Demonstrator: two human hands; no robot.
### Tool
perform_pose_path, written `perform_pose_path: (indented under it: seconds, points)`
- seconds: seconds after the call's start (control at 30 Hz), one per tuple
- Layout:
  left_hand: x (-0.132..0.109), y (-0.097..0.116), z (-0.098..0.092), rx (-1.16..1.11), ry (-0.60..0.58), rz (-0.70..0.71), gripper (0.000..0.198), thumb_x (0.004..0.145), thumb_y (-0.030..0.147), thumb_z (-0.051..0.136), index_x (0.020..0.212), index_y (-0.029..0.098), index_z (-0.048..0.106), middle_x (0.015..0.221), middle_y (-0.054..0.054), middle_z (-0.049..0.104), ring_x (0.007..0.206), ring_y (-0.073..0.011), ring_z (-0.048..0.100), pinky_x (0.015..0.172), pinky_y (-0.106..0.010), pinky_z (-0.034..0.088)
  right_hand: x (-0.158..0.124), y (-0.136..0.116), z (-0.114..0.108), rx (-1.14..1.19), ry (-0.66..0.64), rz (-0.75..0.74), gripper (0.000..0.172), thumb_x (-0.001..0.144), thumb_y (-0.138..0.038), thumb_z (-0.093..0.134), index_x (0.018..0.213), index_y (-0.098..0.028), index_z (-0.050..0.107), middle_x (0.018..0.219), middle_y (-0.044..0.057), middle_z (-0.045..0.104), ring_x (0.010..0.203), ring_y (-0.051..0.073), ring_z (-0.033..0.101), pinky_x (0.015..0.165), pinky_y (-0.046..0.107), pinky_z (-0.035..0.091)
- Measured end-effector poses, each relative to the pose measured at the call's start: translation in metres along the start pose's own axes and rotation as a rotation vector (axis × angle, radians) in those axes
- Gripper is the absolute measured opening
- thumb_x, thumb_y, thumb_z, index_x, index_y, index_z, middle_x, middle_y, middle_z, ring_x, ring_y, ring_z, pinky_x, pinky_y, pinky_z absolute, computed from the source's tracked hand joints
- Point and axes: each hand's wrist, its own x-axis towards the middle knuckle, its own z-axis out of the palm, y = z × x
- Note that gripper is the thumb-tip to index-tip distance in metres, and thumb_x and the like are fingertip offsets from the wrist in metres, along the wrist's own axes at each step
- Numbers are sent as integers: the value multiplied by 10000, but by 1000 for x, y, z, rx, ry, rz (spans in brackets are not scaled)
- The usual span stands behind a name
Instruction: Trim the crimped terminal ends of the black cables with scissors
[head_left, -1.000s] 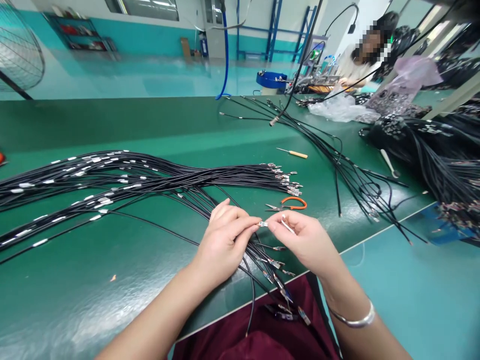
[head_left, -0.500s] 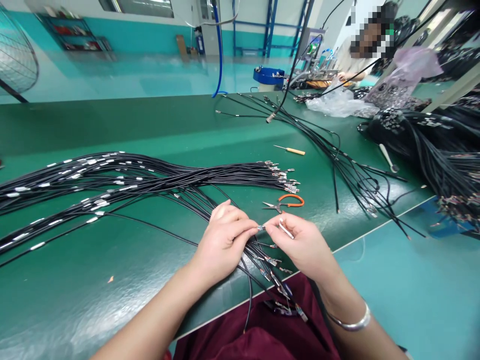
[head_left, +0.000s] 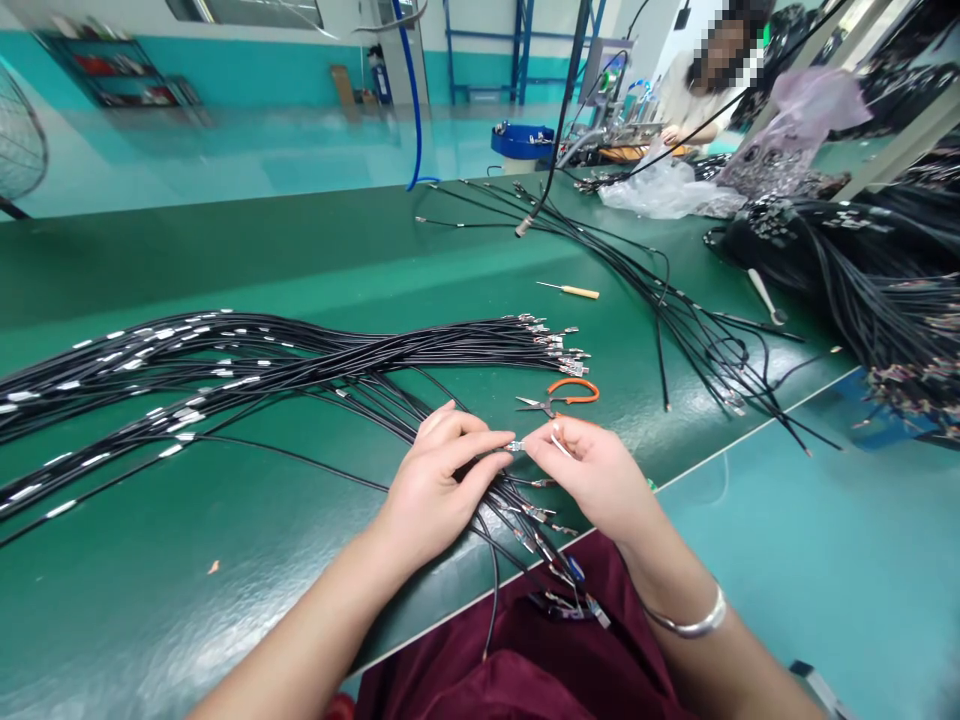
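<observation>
A small metallic cable connector (head_left: 515, 446) shows between my two hands over the green table. My left hand (head_left: 439, 490) pinches it from the left with thumb and forefinger, the palm lying over a bundle of black cables (head_left: 517, 505). From the right, the closed fingertips of my right hand (head_left: 596, 470) meet the connector's other end. A thin white stick (head_left: 561, 443) is tucked in the right hand's fingers. Below the hands, more cable ends with connectors (head_left: 574, 590) hang over the table edge onto a maroon garment. Orange-handled snips (head_left: 574, 391) lie just beyond my right hand.
A long bundle of black cables (head_left: 315, 355) with white labels crosses the left side. Farther off lie a yellow-handled awl (head_left: 581, 292), loose cables (head_left: 637, 265) and a white-handled tool (head_left: 763, 295). A heap of cables (head_left: 832, 250) fills the right. A person (head_left: 682, 110) sits beyond.
The whole view has shifted slightly, so things appear a little up and left. My left thumb and forefinger are slightly farther apart at the connector; both hands stay in place.
</observation>
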Motion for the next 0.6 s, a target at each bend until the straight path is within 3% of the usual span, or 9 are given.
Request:
perform_pose_path:
  seconds: [0.43, 0.6]
  points:
    - [1, 5, 1, 80, 97, 32, 99, 825, 217, 628, 866, 245, 714, 729, 13, 624, 735, -140, 593, 1007, -470, 395, -1, 1, 3, 44, -7, 21, 201, 805, -358, 576, 726, -175, 602, 623, -34, 487, 588, 118, 420, 570, 252, 363]
    - [1, 4, 0, 63, 97, 44, 218, 829, 196, 626, 1036, 248, 669, 820, 2, 646, 805, -143, 601, 1029, -465, 378, 0, 2, 4, 97, -11, 1, 196, 811, -350, 575, 735, -170, 599, 641, -32, 487, 602, 115, 420, 588, 254, 370]
